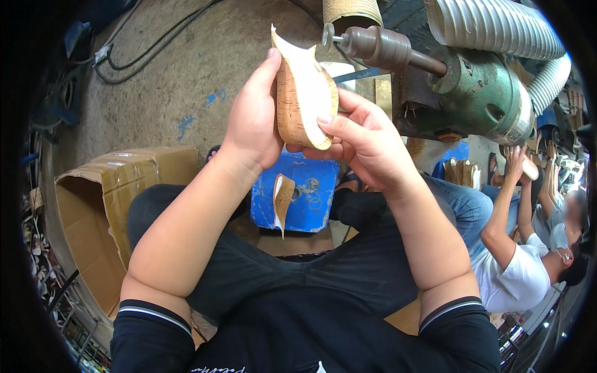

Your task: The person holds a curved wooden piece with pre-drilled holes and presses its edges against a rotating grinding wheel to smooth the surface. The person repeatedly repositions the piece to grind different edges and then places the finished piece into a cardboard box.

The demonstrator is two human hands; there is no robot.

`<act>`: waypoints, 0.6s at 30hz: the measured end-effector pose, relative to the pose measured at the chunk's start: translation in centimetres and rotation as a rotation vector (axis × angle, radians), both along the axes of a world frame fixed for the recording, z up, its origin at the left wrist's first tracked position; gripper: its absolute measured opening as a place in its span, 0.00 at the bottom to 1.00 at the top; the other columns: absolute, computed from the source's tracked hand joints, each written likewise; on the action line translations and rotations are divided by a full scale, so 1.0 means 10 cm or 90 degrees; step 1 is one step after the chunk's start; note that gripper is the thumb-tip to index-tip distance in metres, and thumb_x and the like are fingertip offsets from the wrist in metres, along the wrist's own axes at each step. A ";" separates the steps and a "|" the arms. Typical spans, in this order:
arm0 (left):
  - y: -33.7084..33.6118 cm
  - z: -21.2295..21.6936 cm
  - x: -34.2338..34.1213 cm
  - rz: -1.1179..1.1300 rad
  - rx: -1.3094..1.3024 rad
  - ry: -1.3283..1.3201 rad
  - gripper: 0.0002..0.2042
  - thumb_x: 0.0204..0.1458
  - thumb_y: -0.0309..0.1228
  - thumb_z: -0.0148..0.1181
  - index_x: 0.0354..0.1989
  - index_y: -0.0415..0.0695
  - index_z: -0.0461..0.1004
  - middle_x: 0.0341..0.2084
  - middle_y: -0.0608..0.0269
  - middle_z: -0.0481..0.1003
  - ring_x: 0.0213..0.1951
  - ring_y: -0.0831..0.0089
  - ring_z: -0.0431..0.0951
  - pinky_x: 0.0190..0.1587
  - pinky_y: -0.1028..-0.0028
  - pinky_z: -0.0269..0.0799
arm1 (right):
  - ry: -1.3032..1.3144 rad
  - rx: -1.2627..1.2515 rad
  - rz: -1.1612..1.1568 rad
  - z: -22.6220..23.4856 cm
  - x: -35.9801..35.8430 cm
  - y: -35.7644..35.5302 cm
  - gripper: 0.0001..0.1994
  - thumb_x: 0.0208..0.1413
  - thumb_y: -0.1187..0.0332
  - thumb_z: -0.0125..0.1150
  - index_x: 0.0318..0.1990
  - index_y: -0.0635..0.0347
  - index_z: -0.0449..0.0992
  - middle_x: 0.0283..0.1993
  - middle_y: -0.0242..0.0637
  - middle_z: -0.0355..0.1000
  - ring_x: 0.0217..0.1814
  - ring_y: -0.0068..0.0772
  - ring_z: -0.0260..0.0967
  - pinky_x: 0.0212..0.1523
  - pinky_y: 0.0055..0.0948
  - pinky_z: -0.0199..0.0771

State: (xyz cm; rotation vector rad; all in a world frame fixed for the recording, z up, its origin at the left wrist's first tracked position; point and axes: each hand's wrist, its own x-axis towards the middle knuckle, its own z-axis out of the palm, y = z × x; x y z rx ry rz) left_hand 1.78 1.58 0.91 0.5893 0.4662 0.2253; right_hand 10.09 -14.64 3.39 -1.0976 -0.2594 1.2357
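Observation:
Both my hands hold up a curved, cork-patterned shoe footbed (307, 93) with a white inner face and a pointed upper tip. My left hand (257, 105) is closed along its left side, thumb pointing up the edge. My right hand (360, 133) grips the lower right edge, its thumb pressed on the white face near the rounded lower end. Below, a similar cork-patterned piece (283, 198), curled and narrow, lies on a blue plastic stool (316, 212) between my knees.
At upper right, a green motor (488, 93) carries a brown spindle (379, 46) beside grey ribbed hoses (497, 28). Left of me stands an open cardboard box (140, 165). A co-worker in a white shirt (516, 280) sits at right, holding a similar piece. Black cables cross the floor.

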 end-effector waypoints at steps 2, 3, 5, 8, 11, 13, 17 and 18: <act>-0.05 0.03 -0.05 0.014 -0.038 -0.032 0.23 0.77 0.47 0.44 0.59 0.38 0.73 0.48 0.54 0.81 0.46 0.67 0.85 0.52 0.66 0.82 | 0.001 -0.025 0.004 0.04 -0.01 -0.01 0.27 0.67 0.69 0.67 0.69 0.68 0.68 0.57 0.44 0.80 0.52 0.33 0.84 0.50 0.35 0.91; -0.06 0.04 -0.06 0.012 -0.032 -0.036 0.23 0.77 0.47 0.44 0.59 0.38 0.73 0.48 0.55 0.82 0.46 0.68 0.85 0.52 0.66 0.82 | -0.003 -0.038 0.007 0.07 -0.01 -0.02 0.26 0.67 0.68 0.67 0.69 0.68 0.69 0.56 0.43 0.80 0.50 0.33 0.84 0.48 0.34 0.91; -0.06 0.06 -0.09 0.007 -0.019 -0.042 0.23 0.76 0.47 0.45 0.57 0.38 0.74 0.46 0.55 0.82 0.45 0.68 0.85 0.51 0.67 0.82 | -0.012 -0.045 0.016 0.11 -0.02 -0.02 0.26 0.68 0.67 0.67 0.69 0.68 0.69 0.53 0.43 0.82 0.46 0.32 0.85 0.43 0.30 0.91; -0.04 0.07 -0.09 -0.004 0.070 -0.039 0.23 0.76 0.47 0.46 0.55 0.37 0.76 0.45 0.54 0.82 0.45 0.69 0.85 0.50 0.68 0.83 | -0.098 -0.063 -0.018 0.11 -0.07 0.01 0.27 0.68 0.66 0.68 0.69 0.69 0.70 0.50 0.44 0.83 0.43 0.31 0.85 0.38 0.27 0.89; 0.02 0.07 -0.05 -0.001 0.095 -0.045 0.24 0.76 0.47 0.46 0.55 0.36 0.76 0.45 0.53 0.83 0.44 0.70 0.85 0.50 0.70 0.83 | -0.092 -0.047 -0.033 0.11 -0.09 0.03 0.28 0.68 0.66 0.68 0.71 0.68 0.69 0.50 0.45 0.83 0.42 0.31 0.85 0.40 0.27 0.89; 0.07 0.08 -0.03 0.002 0.101 -0.043 0.24 0.76 0.48 0.46 0.56 0.35 0.76 0.45 0.52 0.83 0.44 0.70 0.86 0.50 0.69 0.83 | -0.100 -0.020 -0.008 0.13 -0.08 0.01 0.30 0.67 0.66 0.69 0.73 0.68 0.67 0.51 0.45 0.83 0.44 0.31 0.85 0.43 0.27 0.88; 0.13 0.10 0.03 0.012 0.106 -0.032 0.24 0.76 0.48 0.47 0.56 0.35 0.76 0.46 0.52 0.83 0.45 0.69 0.86 0.51 0.69 0.83 | -0.091 0.041 -0.005 0.14 -0.10 0.01 0.36 0.64 0.70 0.73 0.76 0.67 0.62 0.51 0.45 0.83 0.48 0.30 0.84 0.50 0.28 0.87; 0.13 0.10 0.04 0.011 0.102 -0.029 0.24 0.76 0.48 0.47 0.56 0.35 0.76 0.46 0.52 0.83 0.45 0.69 0.86 0.51 0.69 0.83 | -0.119 0.048 -0.007 0.14 -0.11 0.01 0.37 0.63 0.72 0.73 0.76 0.68 0.62 0.52 0.46 0.82 0.49 0.31 0.84 0.52 0.30 0.86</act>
